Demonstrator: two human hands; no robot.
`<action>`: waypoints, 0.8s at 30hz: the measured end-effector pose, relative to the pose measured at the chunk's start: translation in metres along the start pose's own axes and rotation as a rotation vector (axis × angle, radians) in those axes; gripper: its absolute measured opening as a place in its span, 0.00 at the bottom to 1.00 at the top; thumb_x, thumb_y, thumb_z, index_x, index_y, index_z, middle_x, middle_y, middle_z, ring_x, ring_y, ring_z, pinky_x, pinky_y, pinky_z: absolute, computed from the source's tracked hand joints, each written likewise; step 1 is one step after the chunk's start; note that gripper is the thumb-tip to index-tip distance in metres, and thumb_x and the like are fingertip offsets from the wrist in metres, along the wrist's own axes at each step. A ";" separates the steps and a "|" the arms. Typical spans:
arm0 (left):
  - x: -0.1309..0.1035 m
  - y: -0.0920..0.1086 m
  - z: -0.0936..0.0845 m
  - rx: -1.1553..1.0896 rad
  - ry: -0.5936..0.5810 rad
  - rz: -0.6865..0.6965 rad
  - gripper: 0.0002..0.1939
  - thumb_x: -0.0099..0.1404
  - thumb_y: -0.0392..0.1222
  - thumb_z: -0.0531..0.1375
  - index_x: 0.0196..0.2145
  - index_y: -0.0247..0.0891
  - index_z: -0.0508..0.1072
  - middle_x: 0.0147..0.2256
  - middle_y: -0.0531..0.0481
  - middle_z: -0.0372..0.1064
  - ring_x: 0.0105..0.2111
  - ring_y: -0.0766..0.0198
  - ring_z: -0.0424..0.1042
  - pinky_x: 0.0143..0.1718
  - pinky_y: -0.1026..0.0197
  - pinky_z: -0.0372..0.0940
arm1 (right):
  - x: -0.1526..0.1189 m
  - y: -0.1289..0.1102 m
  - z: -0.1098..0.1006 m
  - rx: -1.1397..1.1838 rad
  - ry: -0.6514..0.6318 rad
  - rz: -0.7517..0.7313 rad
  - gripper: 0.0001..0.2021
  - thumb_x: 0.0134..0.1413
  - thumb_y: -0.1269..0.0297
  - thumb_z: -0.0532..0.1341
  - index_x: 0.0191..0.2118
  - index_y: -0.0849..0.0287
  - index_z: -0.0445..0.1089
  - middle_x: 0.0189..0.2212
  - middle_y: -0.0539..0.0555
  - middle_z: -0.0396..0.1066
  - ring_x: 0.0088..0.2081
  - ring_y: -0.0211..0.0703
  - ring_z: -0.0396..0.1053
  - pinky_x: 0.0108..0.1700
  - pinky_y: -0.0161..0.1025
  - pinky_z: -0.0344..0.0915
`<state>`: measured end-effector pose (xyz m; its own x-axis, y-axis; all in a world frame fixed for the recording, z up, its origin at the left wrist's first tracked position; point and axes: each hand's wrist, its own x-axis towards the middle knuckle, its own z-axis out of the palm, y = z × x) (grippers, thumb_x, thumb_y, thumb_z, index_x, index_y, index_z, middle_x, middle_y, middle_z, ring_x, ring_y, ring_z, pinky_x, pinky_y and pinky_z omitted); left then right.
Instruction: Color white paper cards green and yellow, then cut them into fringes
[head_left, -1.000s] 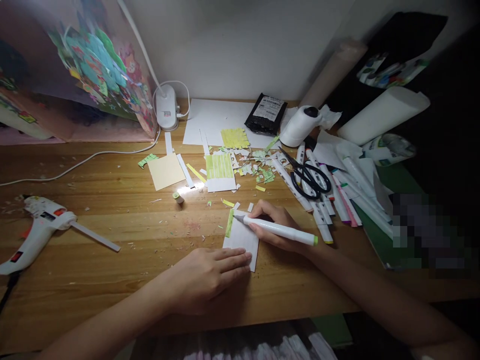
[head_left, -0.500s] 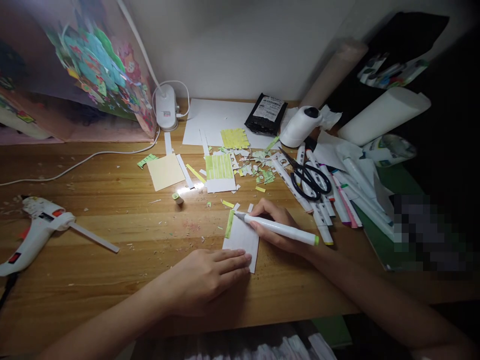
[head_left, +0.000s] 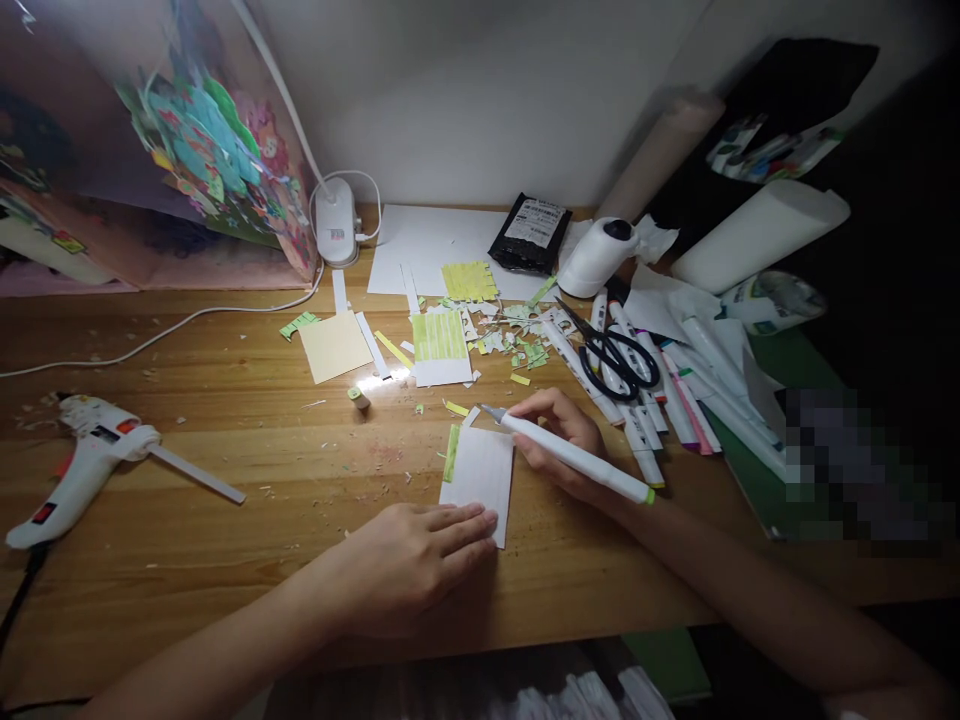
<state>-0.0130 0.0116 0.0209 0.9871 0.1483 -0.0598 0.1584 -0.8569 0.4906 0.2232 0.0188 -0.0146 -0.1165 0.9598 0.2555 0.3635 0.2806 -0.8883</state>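
My left hand (head_left: 427,560) lies flat, its fingertips on the lower part of a white card (head_left: 480,465) on the wooden table. A light green stripe (head_left: 451,453) runs along the card's upper left edge. In my right hand (head_left: 559,440) is a white marker (head_left: 581,458) with a green end; its tip is just above the card's top edge. The marker's cap (head_left: 358,398) stands on the table to the left. Farther back lies another white card with green strokes (head_left: 439,345), beside a pale yellow square (head_left: 337,347).
A glue gun (head_left: 82,460) lies at the left. Black scissors (head_left: 619,365) rest on a pile of markers (head_left: 679,405) at the right. Paper scraps (head_left: 517,330), a black packet (head_left: 529,233) and a white power strip (head_left: 337,225) are farther back.
The marker's tip has moved off the card's green stripe, up and to the right, with my right hand. The card has shifted slightly left in view; my left hand stays on it.
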 end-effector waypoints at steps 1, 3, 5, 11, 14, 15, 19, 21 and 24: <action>-0.001 0.001 0.001 0.009 -0.004 -0.001 0.22 0.65 0.32 0.47 0.56 0.27 0.59 0.58 0.39 0.56 0.57 0.53 0.59 0.54 0.52 0.62 | 0.000 -0.002 0.000 0.003 -0.040 -0.003 0.09 0.52 0.65 0.60 0.41 0.56 0.65 0.32 0.52 0.67 0.30 0.39 0.63 0.28 0.35 0.59; -0.003 0.002 0.002 0.021 -0.010 -0.003 0.21 0.65 0.33 0.47 0.55 0.27 0.60 0.58 0.38 0.57 0.57 0.53 0.60 0.51 0.51 0.65 | 0.001 -0.005 0.001 -0.010 -0.146 -0.045 0.09 0.51 0.66 0.61 0.40 0.57 0.66 0.30 0.52 0.66 0.27 0.37 0.63 0.27 0.34 0.59; -0.004 0.002 0.003 0.027 -0.010 0.000 0.21 0.65 0.33 0.47 0.55 0.27 0.60 0.57 0.38 0.58 0.56 0.52 0.60 0.50 0.51 0.66 | 0.001 -0.008 0.002 -0.044 -0.249 -0.135 0.08 0.49 0.68 0.61 0.38 0.59 0.67 0.28 0.51 0.66 0.26 0.36 0.62 0.26 0.33 0.58; -0.004 0.001 0.004 0.052 0.032 0.022 0.19 0.67 0.34 0.46 0.54 0.26 0.62 0.57 0.39 0.59 0.57 0.54 0.59 0.52 0.54 0.64 | 0.000 -0.011 0.007 -0.056 -0.377 -0.316 0.05 0.48 0.69 0.61 0.34 0.59 0.67 0.25 0.51 0.67 0.26 0.37 0.62 0.27 0.33 0.59; -0.004 0.000 0.003 0.066 0.037 0.019 0.18 0.68 0.34 0.46 0.53 0.27 0.63 0.56 0.40 0.60 0.56 0.54 0.61 0.50 0.55 0.66 | 0.001 -0.011 0.007 -0.127 -0.327 -0.290 0.05 0.49 0.70 0.60 0.34 0.59 0.66 0.25 0.51 0.66 0.26 0.38 0.62 0.28 0.33 0.59; -0.004 0.000 0.003 0.069 0.037 0.018 0.18 0.68 0.34 0.46 0.53 0.27 0.63 0.56 0.40 0.60 0.55 0.54 0.62 0.50 0.55 0.66 | 0.001 -0.010 0.007 -0.153 -0.298 -0.285 0.04 0.49 0.70 0.60 0.34 0.60 0.66 0.24 0.51 0.66 0.26 0.38 0.61 0.28 0.34 0.59; -0.004 0.000 0.003 0.071 0.027 0.024 0.18 0.67 0.34 0.47 0.53 0.27 0.62 0.57 0.40 0.59 0.56 0.54 0.61 0.51 0.55 0.65 | 0.001 -0.010 0.007 -0.123 -0.365 -0.325 0.04 0.48 0.71 0.60 0.33 0.59 0.66 0.24 0.51 0.66 0.26 0.37 0.61 0.27 0.33 0.59; -0.004 0.001 0.003 0.068 0.022 0.018 0.18 0.67 0.34 0.47 0.53 0.27 0.62 0.57 0.40 0.59 0.56 0.53 0.60 0.50 0.54 0.65 | 0.001 -0.009 0.007 -0.116 -0.383 -0.322 0.05 0.48 0.71 0.60 0.34 0.59 0.65 0.24 0.50 0.65 0.26 0.37 0.61 0.28 0.33 0.59; -0.005 0.002 0.004 0.060 0.027 0.009 0.18 0.67 0.35 0.47 0.53 0.28 0.62 0.57 0.40 0.59 0.56 0.53 0.61 0.49 0.54 0.67 | 0.002 -0.009 0.007 -0.171 -0.306 -0.282 0.04 0.49 0.71 0.59 0.34 0.59 0.65 0.25 0.51 0.65 0.27 0.38 0.61 0.28 0.34 0.59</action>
<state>-0.0177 0.0072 0.0183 0.9878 0.1527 -0.0315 0.1510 -0.8863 0.4379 0.2131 0.0177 -0.0091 -0.4918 0.8055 0.3307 0.4226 0.5528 -0.7182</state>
